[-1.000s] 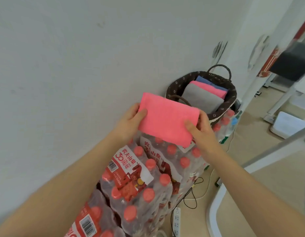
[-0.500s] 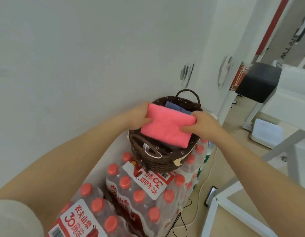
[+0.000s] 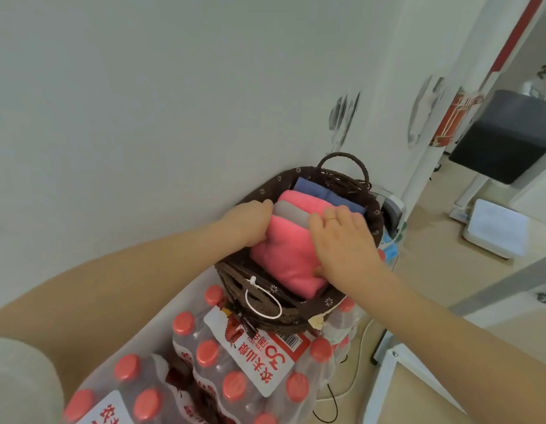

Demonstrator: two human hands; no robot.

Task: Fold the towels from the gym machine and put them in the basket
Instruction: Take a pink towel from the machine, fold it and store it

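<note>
The folded pink towel (image 3: pixel 284 255) lies in the brown basket (image 3: pixel 265 313) at frame centre, before 3 other folded towels (image 3: pixel 299 198). The left hand (image 3: pixel 250 221) grasps its left edge; the right hand (image 3: pixel 342 240) presses flat on top, fingers released.

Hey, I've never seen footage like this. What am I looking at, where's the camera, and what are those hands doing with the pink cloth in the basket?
There is no machine here. These are a person's two bare hands, filmed by a wide-angle camera worn on the head. It looks forward and down, so the arms reach in from the bottom. A dark brown woven basket stands on shrink-wrapped packs of red-capped water bottles, beside a white wall. Inside it, folded towels sit in a row: a blue towel, a pink towel and a grey towel. The left hand grips the left edge of another folded pink towel at the front. The right hand lies flat on it, pressing it into the basket.
</note>
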